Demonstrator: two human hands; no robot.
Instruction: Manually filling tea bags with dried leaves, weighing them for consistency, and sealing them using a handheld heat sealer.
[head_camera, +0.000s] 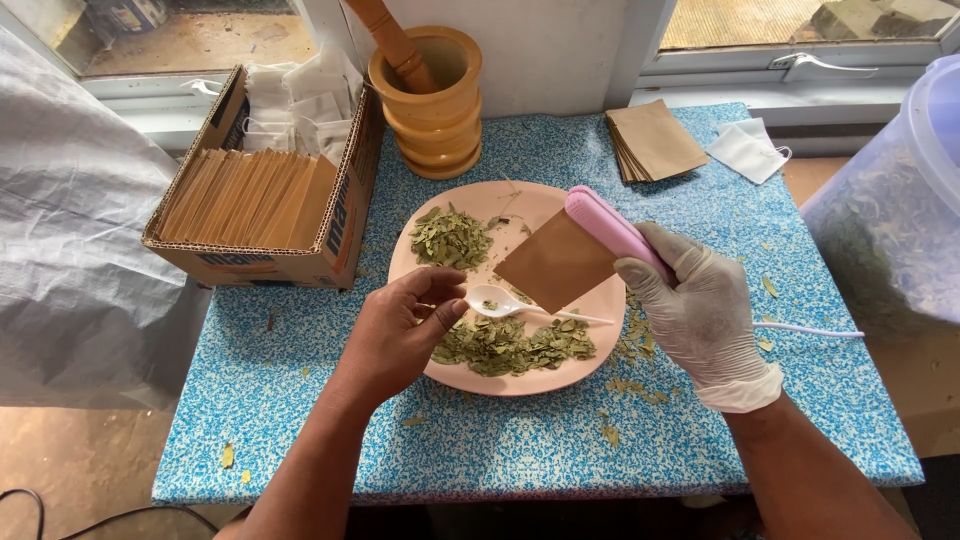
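My right hand (705, 315), in a white glove, grips a pink clamp-style heat sealer (610, 228) whose jaws pinch the edge of a small brown paper pouch (555, 262). The pouch hangs over a pink plate (530, 205) holding piles of dried green leaves (515, 342). My bare left hand (400, 330) hovers over the plate's left side, fingers curled, fingertips close to a white plastic spoon (495, 300) lying on the plate; it holds nothing that I can see.
A cardboard box (265, 262) of brown pouches and white filter bags sits at the left. A wooden mortar and pestle (430, 95) stands behind the plate. A stack of brown pouches (655, 140), a white bag (745, 150) and a leaf-filled plastic tub (890, 220) lie right.
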